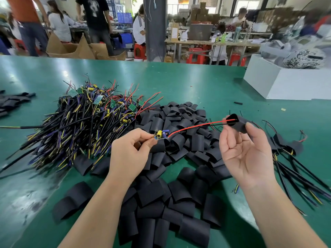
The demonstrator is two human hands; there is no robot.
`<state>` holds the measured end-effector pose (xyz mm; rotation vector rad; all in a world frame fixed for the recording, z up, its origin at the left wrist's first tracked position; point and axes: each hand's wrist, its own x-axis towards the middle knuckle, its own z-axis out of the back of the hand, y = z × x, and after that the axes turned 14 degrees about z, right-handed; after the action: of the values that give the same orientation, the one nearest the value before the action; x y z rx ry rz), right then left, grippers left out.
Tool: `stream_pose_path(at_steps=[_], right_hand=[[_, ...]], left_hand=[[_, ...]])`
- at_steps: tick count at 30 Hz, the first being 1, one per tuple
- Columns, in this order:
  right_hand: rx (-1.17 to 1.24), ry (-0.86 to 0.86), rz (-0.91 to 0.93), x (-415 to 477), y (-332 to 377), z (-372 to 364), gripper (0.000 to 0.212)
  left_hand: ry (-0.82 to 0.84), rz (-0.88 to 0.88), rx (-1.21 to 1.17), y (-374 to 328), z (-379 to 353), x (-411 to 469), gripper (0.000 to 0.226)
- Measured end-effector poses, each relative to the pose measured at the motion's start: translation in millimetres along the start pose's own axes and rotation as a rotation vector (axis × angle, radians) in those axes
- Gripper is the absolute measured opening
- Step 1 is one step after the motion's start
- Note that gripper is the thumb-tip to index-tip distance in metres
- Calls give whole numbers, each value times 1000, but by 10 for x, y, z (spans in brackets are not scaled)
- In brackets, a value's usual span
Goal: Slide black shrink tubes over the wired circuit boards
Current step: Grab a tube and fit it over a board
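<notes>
My left hand [130, 149] pinches a small circuit board [161, 135] with a yellow and a blue part on it. Its red and black wires [193, 126] run up to the right into the mouth of a black shrink tube [239, 124]. My right hand [245, 149] holds that tube between thumb and fingertips, palm up, above the table. Only the wire tips are inside the tube; the board is well clear of it.
A heap of loose black shrink tubes [172, 176] lies under both hands on the green table [197, 81]. A pile of wired boards [86, 120] lies at the left, several sleeved ones [293, 149] at the right. A white box [279, 81] stands far right. People work behind.
</notes>
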<state>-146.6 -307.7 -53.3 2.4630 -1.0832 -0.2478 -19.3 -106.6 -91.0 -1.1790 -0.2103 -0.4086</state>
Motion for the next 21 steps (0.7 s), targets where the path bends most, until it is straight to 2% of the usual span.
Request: stream_pose_path(at_steps=[8,13,16,21], right_hand=[[-18,101,16,-25,2,-17,25],[-270,235,23,-28,-75,9,19],[-442,321,29,-96,-249,24,28],[-519,383,52,-160,-388,28,43]], left_hand=[[-29,-15,11,25,-2,11,28],[-11,-43,13,-20,-22,-35,27],[31,-62,18,-86,-78,-108,21],[63,-54,-24,-151,-126,-177,14]])
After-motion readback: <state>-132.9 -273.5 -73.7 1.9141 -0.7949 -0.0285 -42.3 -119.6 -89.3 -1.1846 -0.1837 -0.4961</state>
